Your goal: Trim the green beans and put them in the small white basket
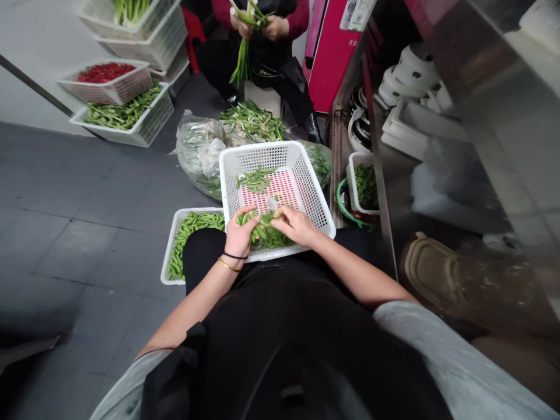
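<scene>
A white perforated basket (321,213) with a red-patterned bottom rests on my lap. Over its near side, my left hand (240,236) is closed around several green pods (258,231). My right hand (298,226) is held just to the right, thumb and fingers pinched together; what is between them is too small to make out. Fine green trimmings (280,239) lie under my hands at the near end. A small heap of pods (257,179) sits toward the far end. Beside my left knee stands a low white basket (165,265) of green pods (196,224).
Ahead, a person (266,29) holds green onions (242,58) above a leafy pile (254,121). A plastic bag of greens (199,151) lies at left. Stacked vegetable crates (160,116) line the wall. A metal shelf edge (385,221) runs close on my right.
</scene>
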`<state>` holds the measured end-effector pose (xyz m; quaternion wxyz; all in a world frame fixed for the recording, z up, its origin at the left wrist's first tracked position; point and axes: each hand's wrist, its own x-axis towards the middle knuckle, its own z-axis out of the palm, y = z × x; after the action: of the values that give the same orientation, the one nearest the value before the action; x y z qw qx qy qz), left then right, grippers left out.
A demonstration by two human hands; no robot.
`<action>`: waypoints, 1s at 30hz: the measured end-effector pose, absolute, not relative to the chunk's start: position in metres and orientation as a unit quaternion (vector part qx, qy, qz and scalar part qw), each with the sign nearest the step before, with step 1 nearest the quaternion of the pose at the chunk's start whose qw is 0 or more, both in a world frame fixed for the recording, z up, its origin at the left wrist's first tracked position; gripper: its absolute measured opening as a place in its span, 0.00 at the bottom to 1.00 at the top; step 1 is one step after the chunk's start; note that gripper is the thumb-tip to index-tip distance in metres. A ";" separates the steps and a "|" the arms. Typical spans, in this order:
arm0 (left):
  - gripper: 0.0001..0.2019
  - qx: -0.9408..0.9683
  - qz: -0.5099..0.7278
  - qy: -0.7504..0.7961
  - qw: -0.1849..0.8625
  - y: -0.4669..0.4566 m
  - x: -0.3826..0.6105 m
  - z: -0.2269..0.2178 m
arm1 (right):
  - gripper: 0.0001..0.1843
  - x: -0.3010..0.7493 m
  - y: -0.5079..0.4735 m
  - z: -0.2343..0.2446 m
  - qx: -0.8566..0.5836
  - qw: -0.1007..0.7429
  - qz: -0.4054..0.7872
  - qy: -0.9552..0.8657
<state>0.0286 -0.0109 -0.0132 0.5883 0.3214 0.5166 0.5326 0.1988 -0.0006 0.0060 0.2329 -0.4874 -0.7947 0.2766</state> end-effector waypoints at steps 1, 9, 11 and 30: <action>0.19 0.333 0.529 0.518 0.584 -0.010 0.028 -0.014 | 0.11 0.196 0.002 0.004 -0.464 0.218 0.272 -0.814; 0.16 0.631 0.358 0.514 0.458 -0.010 -0.008 0.016 | 0.12 0.192 0.016 0.004 -0.342 0.006 0.128 -0.931; 0.15 0.658 0.307 0.499 0.473 -0.010 -0.010 0.023 | 0.12 0.192 0.019 0.010 -0.296 -0.014 0.119 -0.948; 0.07 0.287 0.333 0.807 0.395 0.075 -0.198 -0.107 | 0.15 0.182 0.133 -0.059 -0.547 -0.105 0.158 -0.815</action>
<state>-0.1977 0.0754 -0.1066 0.3949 0.2869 0.8067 0.3331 0.1820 0.1330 -0.0588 -0.1052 -0.5468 -0.8154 0.1580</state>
